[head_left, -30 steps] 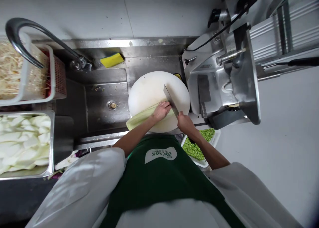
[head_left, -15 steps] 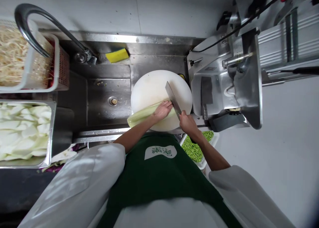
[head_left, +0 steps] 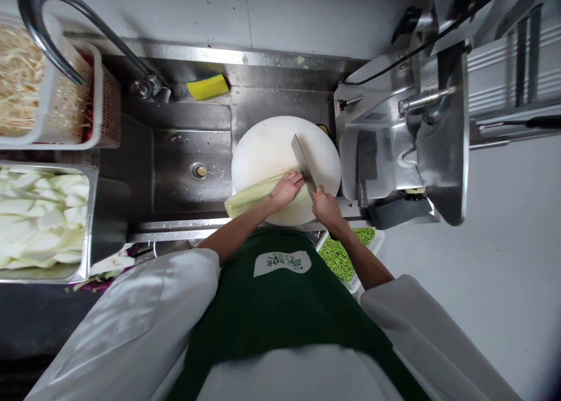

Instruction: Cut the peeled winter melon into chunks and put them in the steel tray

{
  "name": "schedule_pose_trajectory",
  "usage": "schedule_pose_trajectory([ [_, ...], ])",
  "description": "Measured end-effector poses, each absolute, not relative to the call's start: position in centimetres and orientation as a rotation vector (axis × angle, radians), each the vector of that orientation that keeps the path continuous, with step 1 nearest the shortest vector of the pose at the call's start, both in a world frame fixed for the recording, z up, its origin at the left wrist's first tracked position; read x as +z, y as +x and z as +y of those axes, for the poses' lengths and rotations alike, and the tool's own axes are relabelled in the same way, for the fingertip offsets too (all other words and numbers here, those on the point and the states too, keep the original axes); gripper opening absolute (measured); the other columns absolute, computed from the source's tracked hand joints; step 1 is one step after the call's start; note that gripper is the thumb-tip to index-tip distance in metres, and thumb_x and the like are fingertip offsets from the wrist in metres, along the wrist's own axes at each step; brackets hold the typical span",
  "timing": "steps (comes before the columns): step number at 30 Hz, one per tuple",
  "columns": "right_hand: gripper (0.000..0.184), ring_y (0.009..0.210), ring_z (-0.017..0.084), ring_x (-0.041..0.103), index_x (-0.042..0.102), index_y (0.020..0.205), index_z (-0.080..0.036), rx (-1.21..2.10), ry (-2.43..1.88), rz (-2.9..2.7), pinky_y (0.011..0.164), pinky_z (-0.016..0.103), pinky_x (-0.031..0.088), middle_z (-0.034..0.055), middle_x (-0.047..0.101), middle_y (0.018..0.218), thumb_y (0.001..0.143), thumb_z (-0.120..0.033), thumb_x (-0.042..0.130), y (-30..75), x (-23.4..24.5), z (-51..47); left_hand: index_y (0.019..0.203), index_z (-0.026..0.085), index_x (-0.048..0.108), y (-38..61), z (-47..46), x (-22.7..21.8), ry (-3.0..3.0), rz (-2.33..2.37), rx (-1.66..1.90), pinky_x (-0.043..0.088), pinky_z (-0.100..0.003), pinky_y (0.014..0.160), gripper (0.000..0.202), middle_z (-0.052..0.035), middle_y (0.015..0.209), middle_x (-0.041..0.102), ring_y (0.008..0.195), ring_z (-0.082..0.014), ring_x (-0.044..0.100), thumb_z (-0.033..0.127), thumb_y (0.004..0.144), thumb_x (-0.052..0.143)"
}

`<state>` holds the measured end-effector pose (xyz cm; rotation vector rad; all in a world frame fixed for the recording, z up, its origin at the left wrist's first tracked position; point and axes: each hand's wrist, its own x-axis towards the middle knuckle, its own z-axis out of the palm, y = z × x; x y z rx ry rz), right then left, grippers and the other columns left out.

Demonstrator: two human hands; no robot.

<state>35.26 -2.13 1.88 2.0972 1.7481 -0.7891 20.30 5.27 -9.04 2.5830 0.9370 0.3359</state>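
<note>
On the round white cutting board [head_left: 258,149] lies a long pale-green vegetable [head_left: 248,198], slanting along the near side and a little past the left edge. My left hand [head_left: 287,189] presses down on it, fingers bent and closed near the blade. A cleaver [head_left: 302,158] is gripped by its handle in my right hand [head_left: 328,211]. Its blade stands across the right part of the vegetable, just beside my left fingertips. Whether the edge is in the vegetable I cannot tell. My left hand covers part of the vegetable.
Left of the board is a steel sink [head_left: 188,199] with a tap [head_left: 87,24]. A yellow sponge [head_left: 208,87] lies behind. A metal pan [head_left: 93,214] of pale slices and stacked baskets [head_left: 105,106] stand far left. A slicing machine [head_left: 385,138] borders the right; a green-filled basket [head_left: 377,240] sits below.
The view has shifted slightly, so the surroundings appear higher. My right hand and the cleaver's handle end have moved slightly left over the board. My left hand stays on the vegetable.
</note>
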Motion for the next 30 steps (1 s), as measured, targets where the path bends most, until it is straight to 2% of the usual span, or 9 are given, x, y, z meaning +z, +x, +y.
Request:
schedule_pose_trajectory([
  [4, 0.029, 0.100, 0.032, 0.071, 0.048, 0.123, -0.010, -0.813, 2.051, 1.751, 0.083, 0.034, 0.047, 0.0209, 0.071, 0.103, 0.108, -0.026, 0.028, 35.7, 3.1, -3.4, 0.104, 0.016, 0.068, 20.4, 5.4, -8.8, 2.576, 0.932, 0.320, 0.044, -0.040, 0.091, 0.032, -0.0113, 0.106, 0.066, 0.102, -0.0254, 0.056, 0.021, 0.107, 0.036],
  [13, 0.030, 0.105, 0.032, 0.069, 0.044, 0.127, -0.009, -0.824, 2.093, 1.753, 0.086, 0.035, 0.047, 0.0213, 0.071, 0.111, 0.108, -0.024, 0.027, 34.4, -1.3, -1.5, 0.107, 0.015, 0.069, 19.7, 5.2, -8.7, 2.573, 0.924, 0.316, 0.044, -0.039, 0.092, 0.035, -0.0107, 0.107, 0.066, 0.102, -0.0248, 0.056, 0.024, 0.108, 0.035],
  [20, 0.027, 0.099, 0.029, 0.069, 0.046, 0.123, -0.012, -0.799, 2.148, 1.785, 0.081, 0.031, 0.044, 0.0167, 0.073, 0.105, 0.109, -0.031, 0.032, 35.8, -0.8, -4.2, 0.108, 0.015, 0.068, 19.5, 5.0, -8.8, 2.556, 0.954, 0.366, 0.044, -0.039, 0.093, 0.038, -0.0113, 0.109, 0.066, 0.102, -0.0245, 0.056, 0.028, 0.109, 0.032],
  [24, 0.029, 0.096, 0.026, 0.070, 0.047, 0.120, -0.012, -0.753, 2.179, 1.692, 0.078, 0.029, 0.042, 0.0168, 0.073, 0.103, 0.111, -0.033, 0.029, 35.6, -0.5, -5.1, 0.107, 0.015, 0.068, 19.5, 5.1, -8.8, 2.553, 0.941, 0.370, 0.044, -0.039, 0.094, 0.039, -0.0114, 0.107, 0.066, 0.102, -0.0244, 0.056, 0.028, 0.109, 0.031],
  [30, 0.029, 0.093, 0.026, 0.071, 0.048, 0.120, -0.013, -0.678, 2.108, 1.742, 0.078, 0.030, 0.043, 0.0153, 0.074, 0.098, 0.111, -0.032, 0.027, 35.6, 3.0, -6.1, 0.104, 0.015, 0.068, 19.6, 5.1, -8.8, 2.548, 0.927, 0.359, 0.044, -0.041, 0.093, 0.041, -0.0129, 0.105, 0.065, 0.101, -0.0253, 0.056, 0.027, 0.109, 0.029],
])
